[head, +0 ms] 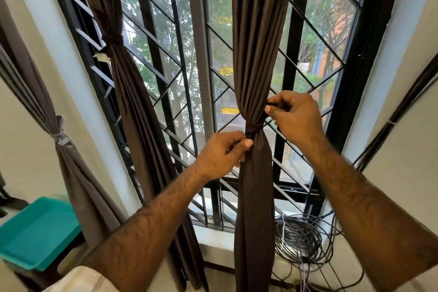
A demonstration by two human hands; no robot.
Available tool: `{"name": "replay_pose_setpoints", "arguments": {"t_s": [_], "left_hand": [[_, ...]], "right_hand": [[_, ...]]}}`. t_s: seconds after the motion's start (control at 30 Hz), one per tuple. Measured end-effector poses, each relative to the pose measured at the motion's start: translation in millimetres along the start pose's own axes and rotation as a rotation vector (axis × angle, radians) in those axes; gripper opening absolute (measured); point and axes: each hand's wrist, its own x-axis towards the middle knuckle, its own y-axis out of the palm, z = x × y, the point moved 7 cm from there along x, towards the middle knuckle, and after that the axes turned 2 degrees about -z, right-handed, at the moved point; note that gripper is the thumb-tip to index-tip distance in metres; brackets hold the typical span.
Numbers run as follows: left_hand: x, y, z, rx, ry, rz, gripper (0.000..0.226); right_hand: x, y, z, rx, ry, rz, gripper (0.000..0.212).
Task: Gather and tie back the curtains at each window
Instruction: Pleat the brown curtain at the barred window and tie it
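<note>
A dark brown curtain (257,50) hangs gathered in front of the window's right half, cinched by a dark tie band (254,128) at its waist. My left hand (221,154) pinches the band's end just left of the knot, fingers curled. My right hand (295,116) pinches the other end of the band at the curtain's right edge, slightly higher. A second brown curtain (129,92) on the left is bound with its own tie (113,39). A grey curtain (71,173) at the far left is tied with a grey band (60,136).
A black window grille (175,38) with diagonal bars stands behind the curtains. A coil of grey cable (301,242) lies on the sill at lower right. A teal tray (38,232) sits at lower left. White walls flank the window.
</note>
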Motion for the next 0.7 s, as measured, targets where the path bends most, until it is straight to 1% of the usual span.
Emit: {"name": "replay_pose_setpoints", "arguments": {"t_s": [0.07, 0.1, 0.2, 0.3, 0.37, 0.43, 0.5, 0.6, 0.7], "left_hand": [[-4, 6, 7, -0.054, -0.038, 0.022, 0.022], [-5, 9, 10, -0.085, -0.049, 0.027, 0.021], [-15, 18, 25, -0.101, -0.091, 0.079, 0.021], [-35, 23, 62, -0.104, -0.188, 0.137, 0.026], [-53, 26, 98, -0.109, -0.28, 0.143, 0.028], [-75, 30, 137, -0.1, -0.387, 0.137, 0.028], [-98, 35, 178, -0.073, -0.466, 0.161, 0.029], [-132, 41, 231, -0.053, -0.567, 0.198, 0.029], [-166, 43, 284, -0.067, -0.666, 0.254, 0.028]], "right_hand": [[-7, 0, -5, 0.006, 0.002, 0.009, 0.008], [-11, -2, -7, 0.0, -0.001, -0.012, 0.01], [-36, -2, -22, -0.015, 0.036, -0.139, 0.021], [-75, 8, -40, 0.018, 0.088, -0.237, 0.021], [-105, 26, -55, 0.023, 0.131, -0.244, 0.018], [-136, 47, -70, 0.004, 0.166, -0.231, 0.016], [-163, 75, -86, -0.036, 0.22, -0.183, 0.015], [-197, 117, -108, -0.123, 0.337, -0.058, 0.013], [-230, 164, -132, -0.26, 0.473, 0.053, 0.014]]}}
